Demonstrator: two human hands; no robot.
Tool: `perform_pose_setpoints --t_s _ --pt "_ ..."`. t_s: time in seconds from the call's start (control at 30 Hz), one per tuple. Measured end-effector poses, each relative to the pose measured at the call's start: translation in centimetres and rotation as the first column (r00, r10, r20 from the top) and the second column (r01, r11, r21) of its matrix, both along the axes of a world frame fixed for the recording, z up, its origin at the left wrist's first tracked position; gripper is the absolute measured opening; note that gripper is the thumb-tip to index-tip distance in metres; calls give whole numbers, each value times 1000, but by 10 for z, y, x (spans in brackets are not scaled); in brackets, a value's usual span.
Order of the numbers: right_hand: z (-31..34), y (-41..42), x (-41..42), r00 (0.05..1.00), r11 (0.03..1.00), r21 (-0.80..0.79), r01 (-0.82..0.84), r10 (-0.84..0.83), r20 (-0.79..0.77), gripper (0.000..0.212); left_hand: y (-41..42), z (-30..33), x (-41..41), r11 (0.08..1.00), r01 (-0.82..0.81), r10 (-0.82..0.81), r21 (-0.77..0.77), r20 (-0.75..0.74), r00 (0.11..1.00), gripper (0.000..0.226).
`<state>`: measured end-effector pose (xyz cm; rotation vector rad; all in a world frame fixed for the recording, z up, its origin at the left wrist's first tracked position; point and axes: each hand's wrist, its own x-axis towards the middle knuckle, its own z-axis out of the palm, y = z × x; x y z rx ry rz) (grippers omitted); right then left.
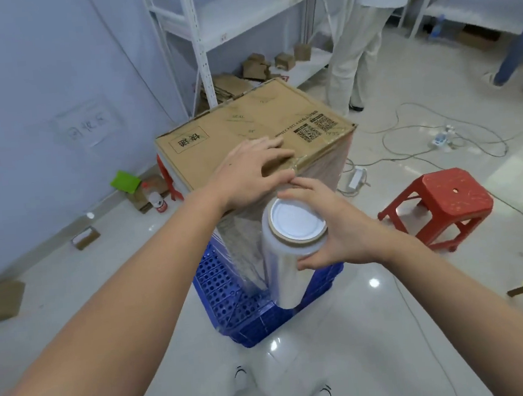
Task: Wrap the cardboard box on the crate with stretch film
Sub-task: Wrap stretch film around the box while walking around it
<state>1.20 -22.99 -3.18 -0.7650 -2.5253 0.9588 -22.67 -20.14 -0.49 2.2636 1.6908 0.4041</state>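
Observation:
A brown cardboard box [253,125] with printed codes stands on a blue perforated plastic crate [231,299]. Clear stretch film covers the box's near sides down onto the crate. My left hand [248,173] lies on the box's near top corner, fingers spread and pressing the film edge against it. My right hand [336,225] grips the top of an upright roll of stretch film [288,259], held close to the box's near vertical edge. The roll's white core cap faces up. Film runs from the roll onto the box.
A red plastic stool [440,206] stands to the right. Cables and a power strip [357,177] lie on the tiled floor behind it. White metal shelving [202,60] with cardboard scraps is behind the box. Two people's legs [351,52] are at the back right. A bottle [158,201] stands left.

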Motion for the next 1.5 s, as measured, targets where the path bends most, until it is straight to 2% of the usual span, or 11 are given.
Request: perform_pose_setpoints --t_s 0.17,0.27,0.53,0.73,0.9,1.0,1.1,1.23,1.3,1.4,1.5 --pt "-3 -5 6 999 999 13 33 -32 -30 107 -1 -2 -6 999 24 -25 -31 -32 999 61" --pt "-4 -18 11 986 985 42 169 -169 -11 106 1 -3 -10 999 43 -45 -32 -47 998 61" --pt "-12 -41 23 880 879 43 474 -473 -44 101 5 -8 -12 998 69 -69 -8 -40 997 51" --pt "-7 -32 26 781 779 62 624 -624 -33 97 5 -10 -11 998 68 -69 -2 -42 997 53" --pt "-1 -25 19 735 733 99 673 -678 17 99 4 -8 -11 998 59 -59 -8 -57 997 50" --pt "4 -20 18 737 745 114 657 -667 110 103 3 -8 -11 998 56 -56 -5 -48 997 50" --pt "14 -7 18 765 805 134 578 -592 254 112 4 -8 -10 999 52 -52 -7 -46 998 50" --pt "24 7 24 877 924 138 356 -382 293 113 4 -5 -7 999 52 -52 -5 -50 997 50" --pt "30 13 29 898 967 144 211 -250 361 111 4 -3 -6 998 55 -55 -4 -60 997 51" --pt "36 22 29 892 983 169 69 -136 430 110 4 0 -4 998 56 -56 -5 -77 995 51" --pt "33 29 30 910 966 256 44 -144 389 109 5 4 1 1000 22 -23 -12 -75 997 49"
